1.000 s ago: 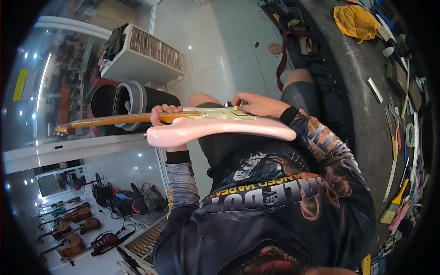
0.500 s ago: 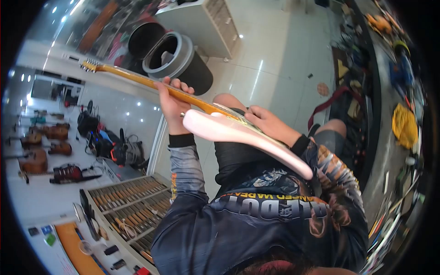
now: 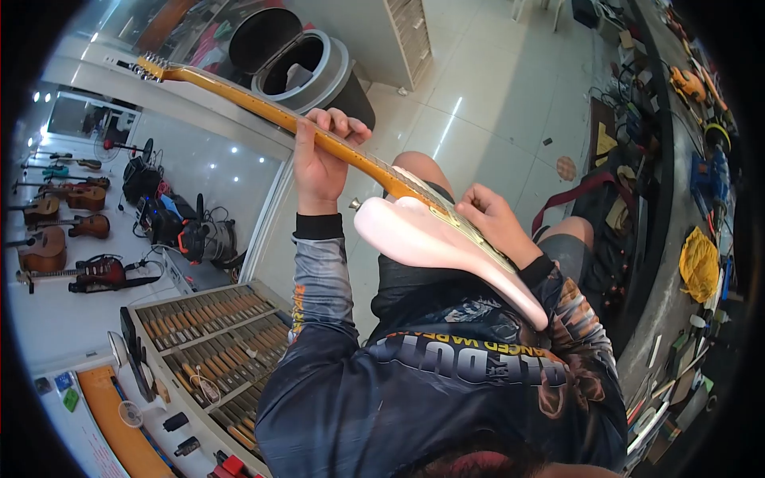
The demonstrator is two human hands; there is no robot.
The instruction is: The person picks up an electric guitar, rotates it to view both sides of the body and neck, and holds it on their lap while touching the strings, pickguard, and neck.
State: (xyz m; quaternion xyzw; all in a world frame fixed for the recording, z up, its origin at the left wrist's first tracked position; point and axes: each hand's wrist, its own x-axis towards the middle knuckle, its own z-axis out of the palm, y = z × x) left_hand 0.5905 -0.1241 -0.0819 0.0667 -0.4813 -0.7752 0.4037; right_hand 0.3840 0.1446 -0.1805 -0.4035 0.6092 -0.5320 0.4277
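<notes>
A pale pink electric guitar (image 3: 422, 235) lies across my lap, tilted, with its amber-coloured neck (image 3: 263, 110) stretching to the upper left. My left hand (image 3: 325, 155) is closed round the neck partway along, thumb on the near side and fingers reaching over the strings. Over the strings on the body, near the pale pickguard, sits my right hand (image 3: 496, 223) with its fingers curled in. Whether it pinches something small is hidden. The headstock (image 3: 150, 68) with its metal tuners points past the bin.
A grey bin (image 3: 331, 72) with its lid up stands beyond the neck. On the right runs a workbench (image 3: 637, 342) with tools and a yellow cloth (image 3: 699, 264). At lower left is a rack of files (image 3: 211, 327); several guitars (image 3: 44, 248) hang or stand further left.
The guitar body has shifted slightly right and down in view, and the headstock sits higher. My left hand's fingers have spread higher over the neck; my right hand's fingers have lifted and curled.
</notes>
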